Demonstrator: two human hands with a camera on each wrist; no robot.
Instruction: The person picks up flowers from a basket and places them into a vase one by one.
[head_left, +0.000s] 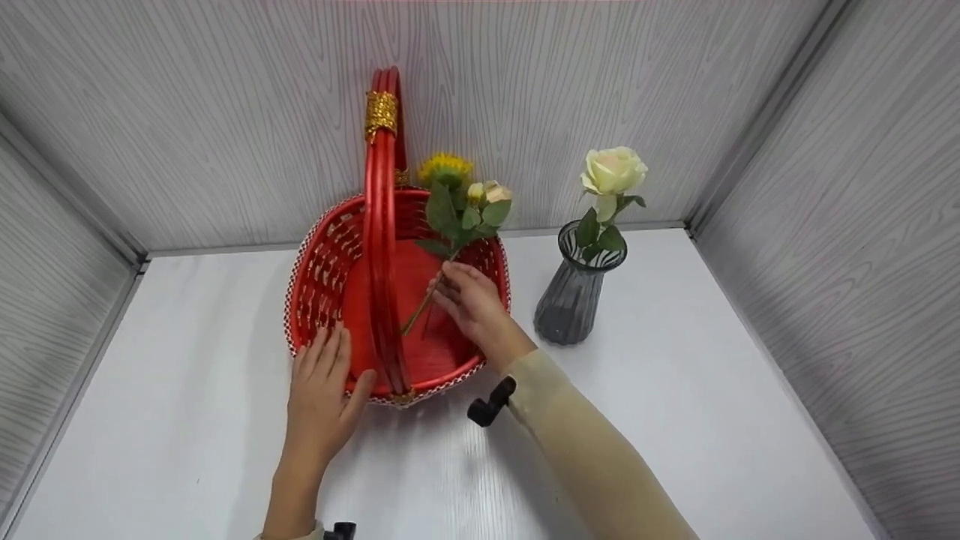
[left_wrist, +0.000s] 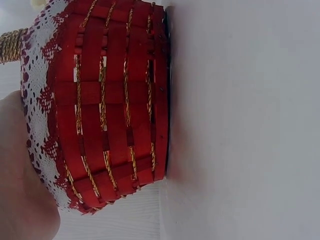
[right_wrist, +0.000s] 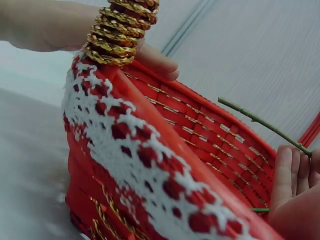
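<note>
Clearly, flower stem (head_left: 421,307) pinched in right fingers (head_left: 468,277), pale blossom (head_left: 497,193) beyond, left fingers (head_left: 324,354) straight

The red woven oval basket (left_wrist: 91,92) looks glossy, its white lace trim (right_wrist: 107,132) clothlike; the grey ribbed vase (head_left: 574,296) looks glassy.

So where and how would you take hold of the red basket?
I'd grip the red basket by its arched handle, high up near the gold wrap, coming from above and slightly left. The handle arches high and looks slim enough for fingers to wrap round, while the right hand and the flower stems it holds occupy the right side.
</note>
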